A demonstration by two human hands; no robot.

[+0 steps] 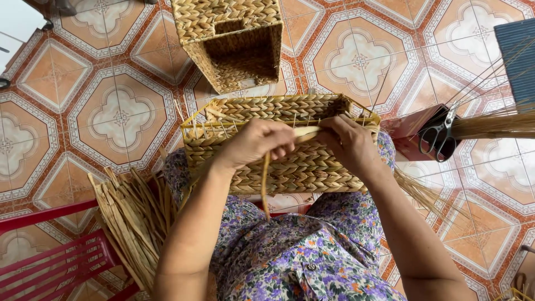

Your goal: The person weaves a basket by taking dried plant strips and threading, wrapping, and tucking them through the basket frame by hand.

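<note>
A half-woven straw basket (278, 108) on a yellow wire frame rests across my lap. My left hand (259, 144) pinches a pale straw strand (265, 184) against the basket's near wall; the strand's loose end hangs down toward my flowered dress. My right hand (352, 144) grips the same strand beside it, fingers pressed on the weave near the rim.
A finished woven basket (234, 42) lies on its side on the tiled floor ahead. A bundle of dried straw strips (134, 223) lies at my left beside a red stool (56, 262). Scissors (437, 134) sit on a red box with thin reeds (496, 125) at right.
</note>
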